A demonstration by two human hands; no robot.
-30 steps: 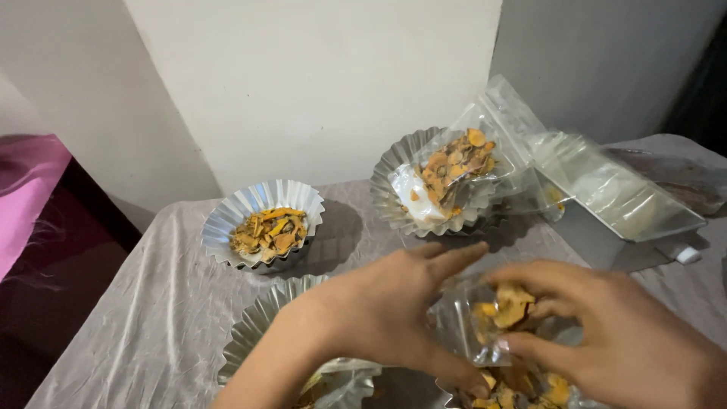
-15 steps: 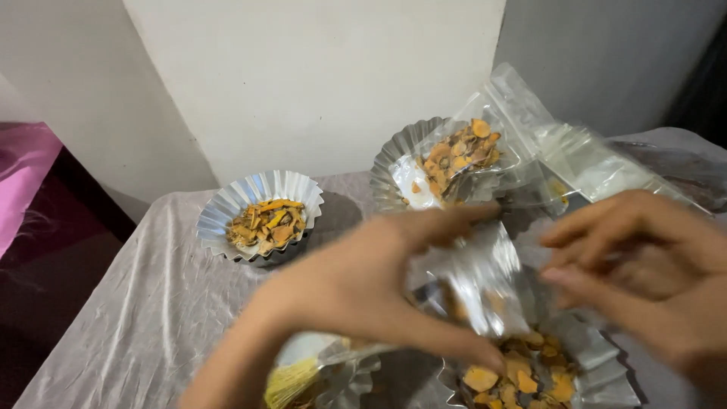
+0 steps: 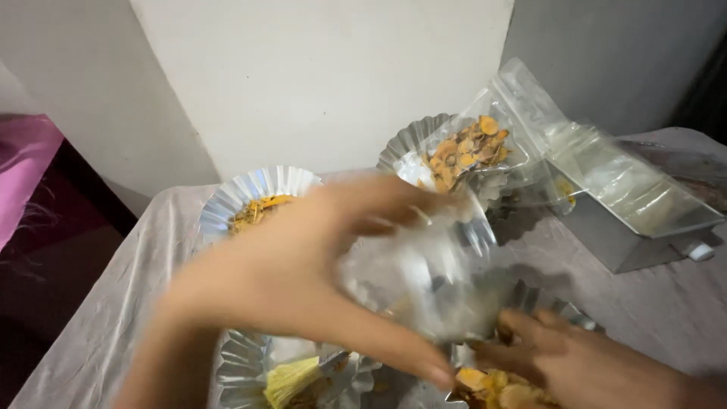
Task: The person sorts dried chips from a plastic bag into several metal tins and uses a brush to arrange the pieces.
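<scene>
My left hand (image 3: 303,265) is blurred in the middle of the view, raised over the table and shut on a crumpled clear plastic bag (image 3: 413,276). Lower right, my right hand (image 3: 575,363) lies low with its fingers apart, the tips touching dried orange-yellow slices (image 3: 492,382) in a fluted foil dish (image 3: 556,307) just below the bag. Whether those fingertips also touch the bag I cannot tell.
A foil dish of orange pieces (image 3: 254,197) stands back left. Another foil dish (image 3: 413,140) at the back holds an open clear bag of slices (image 3: 462,151). A metal box under plastic bags (image 3: 636,227) sits right. A front foil dish (image 3: 250,371) holds something yellow. Pink cloth (image 3: 23,167) hangs left.
My left hand has lifted the clear bag up and to the left, and the slices now lie in the front dish. My right hand let go of the bag and dropped to the slices.
</scene>
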